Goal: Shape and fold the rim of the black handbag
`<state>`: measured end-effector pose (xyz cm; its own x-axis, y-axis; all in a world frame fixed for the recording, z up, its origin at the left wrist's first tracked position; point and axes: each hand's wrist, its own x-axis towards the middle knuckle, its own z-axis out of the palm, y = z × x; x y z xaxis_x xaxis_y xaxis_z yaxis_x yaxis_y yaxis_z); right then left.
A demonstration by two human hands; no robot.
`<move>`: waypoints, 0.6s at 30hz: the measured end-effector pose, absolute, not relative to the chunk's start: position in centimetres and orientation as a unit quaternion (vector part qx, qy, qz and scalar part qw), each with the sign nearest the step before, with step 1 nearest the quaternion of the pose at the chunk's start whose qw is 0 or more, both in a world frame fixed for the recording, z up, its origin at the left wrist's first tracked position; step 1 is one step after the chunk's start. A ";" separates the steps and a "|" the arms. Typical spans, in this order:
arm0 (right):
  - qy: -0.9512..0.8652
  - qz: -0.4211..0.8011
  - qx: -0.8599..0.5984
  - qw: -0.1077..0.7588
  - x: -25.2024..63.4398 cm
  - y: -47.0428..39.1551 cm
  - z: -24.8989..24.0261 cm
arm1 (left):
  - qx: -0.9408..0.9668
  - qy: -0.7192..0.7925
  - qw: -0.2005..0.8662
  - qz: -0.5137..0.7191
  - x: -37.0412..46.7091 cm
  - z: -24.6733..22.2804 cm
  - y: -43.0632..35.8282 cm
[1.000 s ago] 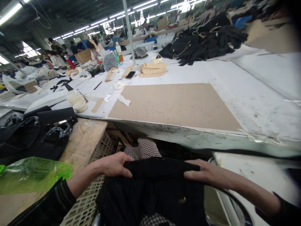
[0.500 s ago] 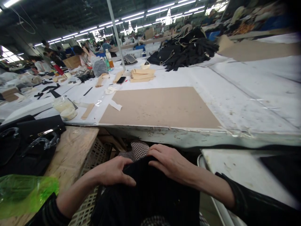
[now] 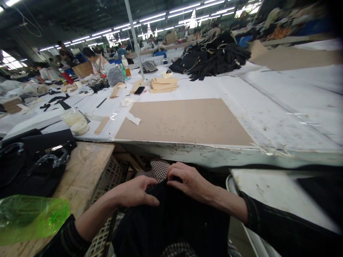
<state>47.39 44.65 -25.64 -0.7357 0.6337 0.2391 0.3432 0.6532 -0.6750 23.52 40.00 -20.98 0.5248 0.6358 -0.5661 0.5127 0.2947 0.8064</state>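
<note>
The black fabric piece (image 3: 184, 225) lay over the lap, its top edge pinched in the right hand's (image 3: 189, 180) fingers; the left hand (image 3: 134, 191) touched it, whether gripping could not be told. A translucent green plastic bottle (image 3: 34, 217) lay left, near black bags (image 3: 34, 164). Beyond, the white-covered table (image 3: 270, 107) blocked the way, bearing a flat brown sheet (image 3: 184, 121), under rows of ceiling lights (image 3: 152, 20).

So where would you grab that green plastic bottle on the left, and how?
Probably around the middle of the bottle, coming from above, with fingers on its two long sides. It lies on its side on the wooden surface, and its rounded body looks uncovered from above; the picture edge cuts off one end.
</note>
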 end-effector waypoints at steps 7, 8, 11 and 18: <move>-0.866 0.375 -0.220 0.246 47.3 44.4 -25.2 | 0.593 0.483 0.643 0.044 23.1 -21.0 39.9; -0.865 0.381 -0.215 0.246 47.2 44.3 -25.2 | 0.594 0.485 0.641 0.042 23.0 -21.0 39.9; -0.862 0.395 -0.216 0.232 47.2 44.3 -25.2 | 0.589 0.490 0.641 0.041 22.9 -21.2 39.9; -0.823 0.426 -0.327 0.185 47.4 44.2 -24.6 | 0.583 0.480 0.653 0.058 23.5 -21.0 39.7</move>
<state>47.41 44.15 -24.60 -0.7180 0.6956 0.0250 0.3810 0.4228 -0.8223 23.49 39.69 -21.00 0.5331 0.6347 -0.5593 0.4834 0.3140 0.8171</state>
